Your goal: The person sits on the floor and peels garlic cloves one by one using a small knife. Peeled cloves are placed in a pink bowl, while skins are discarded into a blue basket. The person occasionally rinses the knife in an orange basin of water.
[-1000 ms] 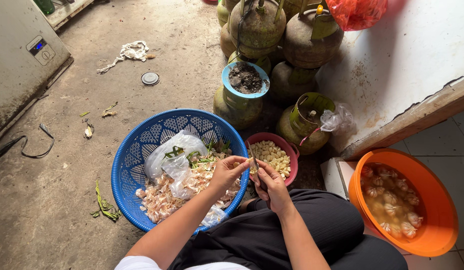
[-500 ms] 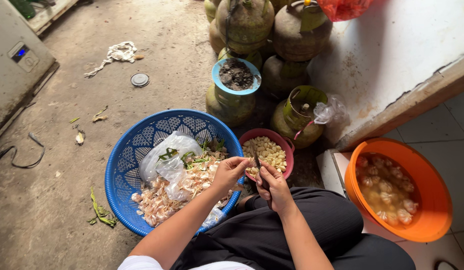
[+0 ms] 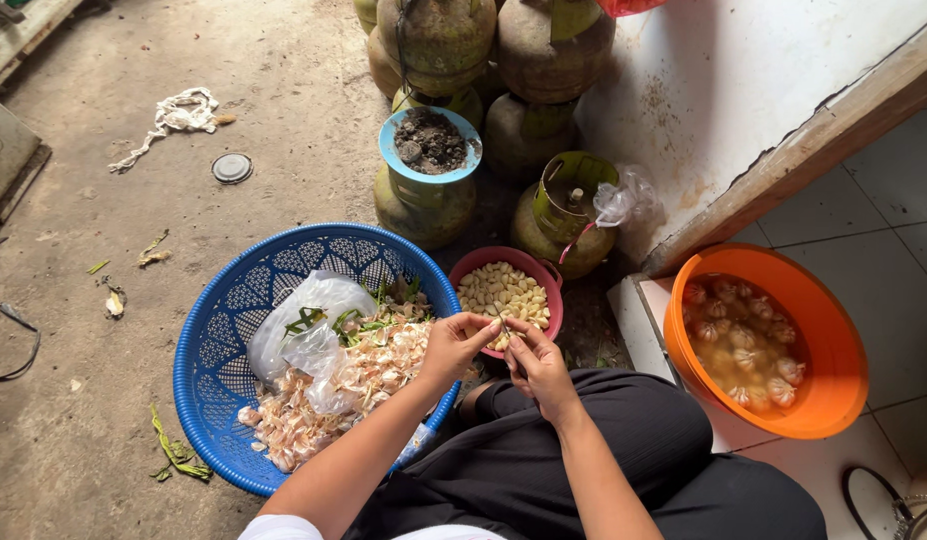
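Observation:
My left hand [image 3: 451, 346] and my right hand [image 3: 536, 362] meet fingertip to fingertip above my lap, at the near edge of a pink bowl [image 3: 480, 258] of peeled garlic cloves [image 3: 503, 288]. The left hand pinches a small garlic clove [image 3: 495, 326]. My right hand grips what looks like a small thin knife, its tip at the clove; most of it is hidden by the fingers. To the left lies a blue plastic basket [image 3: 198, 360] with garlic skins [image 3: 358, 372], green scraps and a clear plastic bag [image 3: 305, 318].
An orange basin [image 3: 845, 362] of garlic bulbs in water [image 3: 748, 342] stands on a tiled step at my right. Green gas cylinders [image 3: 573, 205] and a blue pot of soil [image 3: 430, 145] crowd the wall ahead. A rag [image 3: 178, 110] and a round lid [image 3: 231, 167] lie on the concrete.
Both hands stay together at the pink bowl's edge, with only small finger movement on the clove. The view has drifted slightly, nothing else moved.

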